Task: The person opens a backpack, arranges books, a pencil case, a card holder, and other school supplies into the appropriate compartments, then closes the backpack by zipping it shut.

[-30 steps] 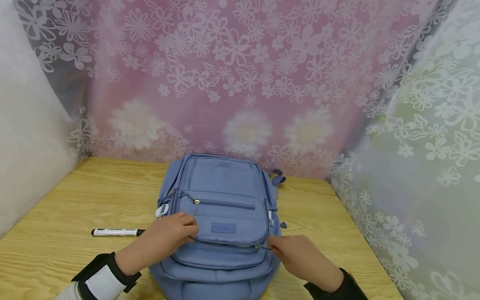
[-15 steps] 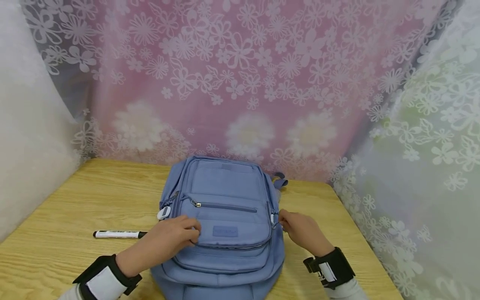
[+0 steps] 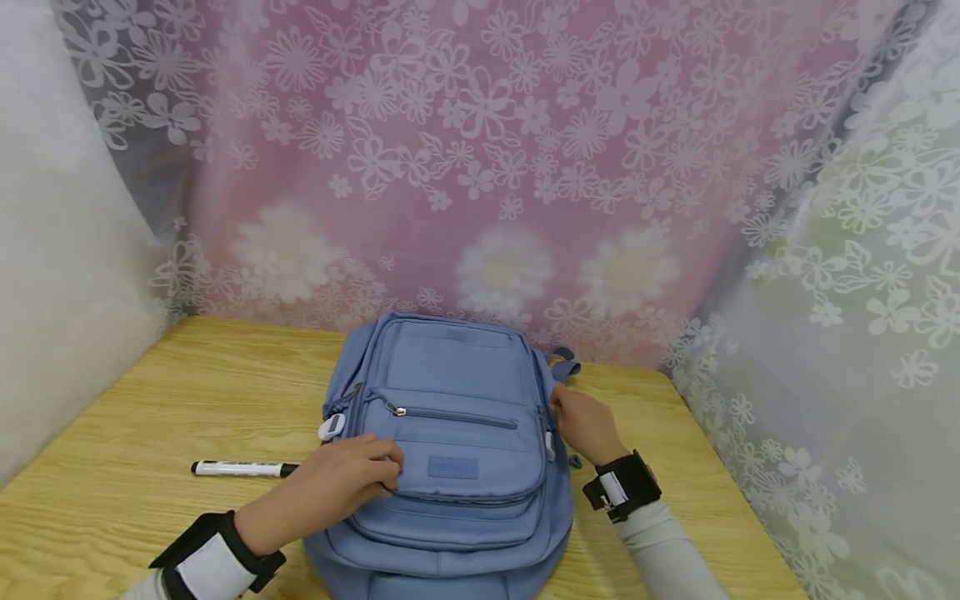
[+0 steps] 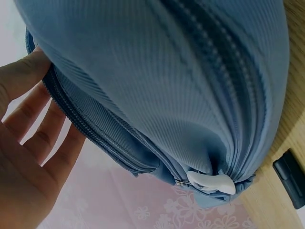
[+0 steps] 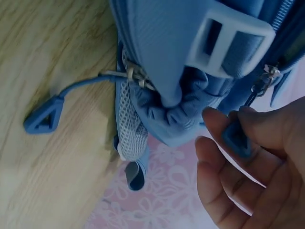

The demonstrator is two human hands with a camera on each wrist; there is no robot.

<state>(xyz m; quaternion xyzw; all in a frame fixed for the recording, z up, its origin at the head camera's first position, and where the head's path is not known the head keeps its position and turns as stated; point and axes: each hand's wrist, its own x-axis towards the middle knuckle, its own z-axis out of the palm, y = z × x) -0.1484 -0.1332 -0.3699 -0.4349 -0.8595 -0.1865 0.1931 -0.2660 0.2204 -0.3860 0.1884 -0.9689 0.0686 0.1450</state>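
Note:
A blue backpack (image 3: 457, 362) lies on the wooden table with its front panel up. My left hand (image 3: 345, 475) pinches the zippered edge (image 4: 81, 126) of the front pocket, thumb on one side and fingers on the other. At the bag's right side my right hand (image 3: 588, 423) holds a blue zipper pull (image 5: 237, 139) between thumb and forefinger. Its cord runs to a metal slider (image 5: 269, 75) beside a white plastic buckle (image 5: 228, 43). Along the pocket's lower edge, the zipper (image 3: 480, 500) shows as a dark parted line.
A white marker with black ends (image 3: 240, 468) lies on the table (image 3: 247, 375) left of the bag, partly behind my left hand. Another zipper pull (image 5: 44, 117) dangles over the table on the bag's right side. Flowered curtains (image 3: 465, 150) stand behind and at both sides.
My right hand has moved up along the bag's right side with the zipper pull, from the pocket's lower right corner. The left hand keeps its grip on the pocket edge.

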